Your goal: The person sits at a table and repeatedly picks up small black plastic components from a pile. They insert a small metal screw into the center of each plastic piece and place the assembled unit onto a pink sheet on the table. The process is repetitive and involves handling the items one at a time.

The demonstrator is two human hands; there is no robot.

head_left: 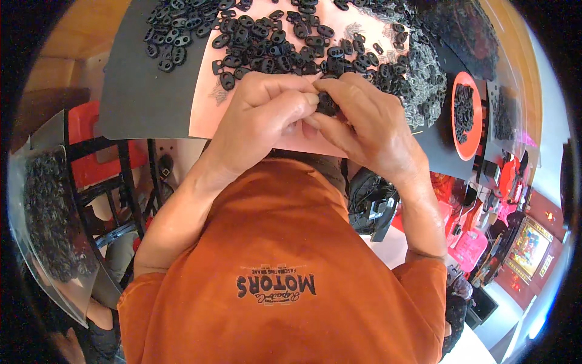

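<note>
Both my hands meet over the near part of the pink sheet (206,124), in front of the heap. Pinched in the fingers of my right hand (379,121) is a black cord lock (328,104), partly covered by them. My left hand (264,112) is closed, its thumb and forefinger pressed together against the near side of that piece. Whatever sits between those left fingertips is hidden. Just beyond lie many black two-holed cord locks (260,45), spread over the sheet. Small metal springs (427,85) are heaped to the right.
A red oval dish (476,115) of small black parts stands at the table's right. More cord locks (176,36) lie on the dark grey tabletop (142,97) at far left. Beside the table are a red seat (91,124) and a black metal frame (97,194). Another person's hand (70,346) shows lower left.
</note>
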